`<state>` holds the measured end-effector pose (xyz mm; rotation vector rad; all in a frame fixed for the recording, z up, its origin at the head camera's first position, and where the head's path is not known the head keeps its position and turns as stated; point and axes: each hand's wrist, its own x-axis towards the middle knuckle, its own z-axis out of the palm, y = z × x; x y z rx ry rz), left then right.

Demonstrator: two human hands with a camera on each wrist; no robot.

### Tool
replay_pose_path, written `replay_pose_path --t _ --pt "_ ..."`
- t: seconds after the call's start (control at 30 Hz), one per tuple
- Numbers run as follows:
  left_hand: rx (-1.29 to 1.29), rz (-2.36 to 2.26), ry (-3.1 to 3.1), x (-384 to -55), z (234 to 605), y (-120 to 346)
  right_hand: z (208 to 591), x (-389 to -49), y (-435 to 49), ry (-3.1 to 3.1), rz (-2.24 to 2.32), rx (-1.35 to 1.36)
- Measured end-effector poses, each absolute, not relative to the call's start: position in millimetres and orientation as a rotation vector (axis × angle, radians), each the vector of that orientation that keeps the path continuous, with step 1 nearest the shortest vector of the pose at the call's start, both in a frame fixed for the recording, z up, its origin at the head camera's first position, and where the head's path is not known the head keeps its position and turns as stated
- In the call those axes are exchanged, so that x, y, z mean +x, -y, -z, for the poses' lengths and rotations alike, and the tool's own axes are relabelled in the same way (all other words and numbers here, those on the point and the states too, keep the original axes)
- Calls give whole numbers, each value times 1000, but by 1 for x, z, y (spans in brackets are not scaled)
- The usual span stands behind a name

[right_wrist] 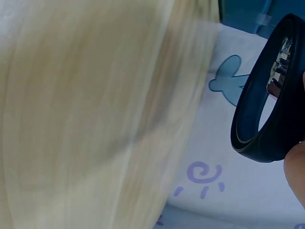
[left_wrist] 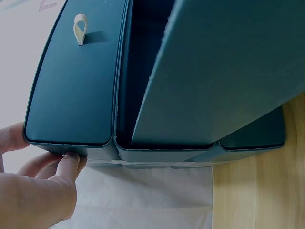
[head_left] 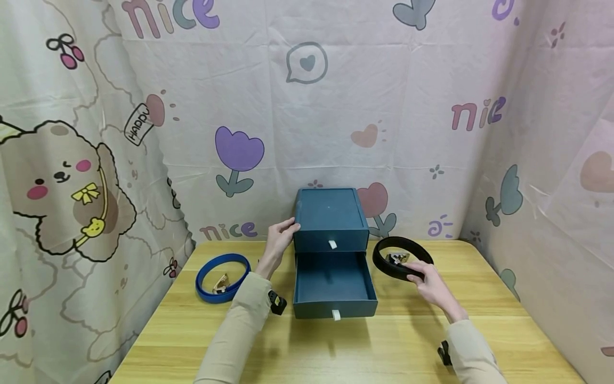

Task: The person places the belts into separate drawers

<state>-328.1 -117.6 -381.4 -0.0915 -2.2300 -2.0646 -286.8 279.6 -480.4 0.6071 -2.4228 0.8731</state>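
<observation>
A dark blue drawer box (head_left: 331, 210) stands at the back of the table, a middle drawer (head_left: 331, 285) pulled well out. My left hand (head_left: 278, 242) rests its fingers on the box's upper left edge and side. In the left wrist view, those fingers (left_wrist: 69, 164) touch the side beside the closed top drawer (left_wrist: 71, 90). To the right of the box, my right hand (head_left: 427, 280) grips a coiled black belt (head_left: 400, 240), raised over the table. Its metal buckle (right_wrist: 279, 71) shows inside the coil in the right wrist view.
A coiled blue belt (head_left: 223, 258) with a gold-coloured buckle (head_left: 221, 284) lies on the wooden table (head_left: 168, 341), left of the box. Beneath the pulled-out drawer, a closed bottom drawer (left_wrist: 257, 131) shows in the left wrist view. Printed cloth (head_left: 307, 117) hangs behind and at both sides.
</observation>
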Motion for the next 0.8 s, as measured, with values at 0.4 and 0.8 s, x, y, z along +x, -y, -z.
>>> replay_pose_path --t 0.4,0.8 --pt "-82 2045 2232 -327 381 117 464 -273 -280 2378 -867 696" --pt "-98 2086 2218 -325 379 116 437 -258 -278 2255 -891 893"
